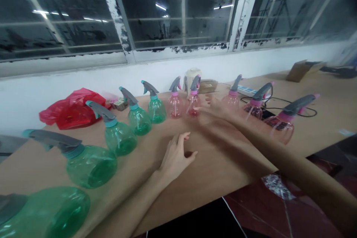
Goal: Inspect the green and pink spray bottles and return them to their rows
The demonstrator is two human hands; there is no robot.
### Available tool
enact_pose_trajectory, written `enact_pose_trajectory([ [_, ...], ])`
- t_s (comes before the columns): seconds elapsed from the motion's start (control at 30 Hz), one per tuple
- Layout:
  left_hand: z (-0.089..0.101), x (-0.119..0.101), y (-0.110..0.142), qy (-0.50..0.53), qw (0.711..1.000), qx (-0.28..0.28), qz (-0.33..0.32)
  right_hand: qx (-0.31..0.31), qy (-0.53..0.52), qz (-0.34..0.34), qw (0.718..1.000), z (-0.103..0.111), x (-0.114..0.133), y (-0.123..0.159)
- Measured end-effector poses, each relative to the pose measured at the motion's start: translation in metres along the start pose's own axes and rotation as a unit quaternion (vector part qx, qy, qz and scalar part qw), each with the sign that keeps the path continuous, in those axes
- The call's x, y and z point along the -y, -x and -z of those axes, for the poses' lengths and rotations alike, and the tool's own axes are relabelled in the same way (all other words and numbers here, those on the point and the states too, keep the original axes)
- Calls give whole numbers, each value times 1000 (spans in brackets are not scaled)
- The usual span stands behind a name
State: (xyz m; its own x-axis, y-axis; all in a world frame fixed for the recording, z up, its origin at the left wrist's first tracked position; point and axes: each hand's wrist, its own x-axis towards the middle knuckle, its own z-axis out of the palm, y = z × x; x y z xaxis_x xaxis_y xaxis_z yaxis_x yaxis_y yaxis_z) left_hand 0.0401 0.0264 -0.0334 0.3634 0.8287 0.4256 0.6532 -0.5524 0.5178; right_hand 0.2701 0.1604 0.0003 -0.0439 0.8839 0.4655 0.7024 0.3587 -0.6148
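My left hand [176,156] hovers over the middle of the table, fingers curved and apart, holding nothing. My right hand [210,107] reaches further back with its fingers spread, beside a pink spray bottle [193,102]; whether it touches the bottle I cannot tell. Another pink spray bottle [175,104] stands just left of that one. Green spray bottles with grey and teal heads, such as the small one [157,109] and the larger one [92,165], line the left side. To the right, more pink bottles stand, including one [281,126] partly behind my right forearm.
A red plastic bag [74,109] lies at the back left. Behind the bottles are a white container [193,76] and a brown packet [208,86]. A power strip [247,91] with a black cable and an open cardboard box [299,70] lie on the right. Windows rise behind.
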Motion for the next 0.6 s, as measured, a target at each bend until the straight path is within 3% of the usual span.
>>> enact_pose_trajectory([
  [0.17,-1,-2,0,11,1000,-8,-2,-78,82,-45,993,31,-4,40],
  [0.3,-1,-1,0,18,1000,-10,-3,-164,184,-15,969,35,0,58],
  [0.47,0,-2,1,18,1000,-9,4,-199,266,-11,943,30,5,54],
  [0.6,0,-3,3,14,1000,-1,10,-212,267,-44,939,31,-1,40],
])
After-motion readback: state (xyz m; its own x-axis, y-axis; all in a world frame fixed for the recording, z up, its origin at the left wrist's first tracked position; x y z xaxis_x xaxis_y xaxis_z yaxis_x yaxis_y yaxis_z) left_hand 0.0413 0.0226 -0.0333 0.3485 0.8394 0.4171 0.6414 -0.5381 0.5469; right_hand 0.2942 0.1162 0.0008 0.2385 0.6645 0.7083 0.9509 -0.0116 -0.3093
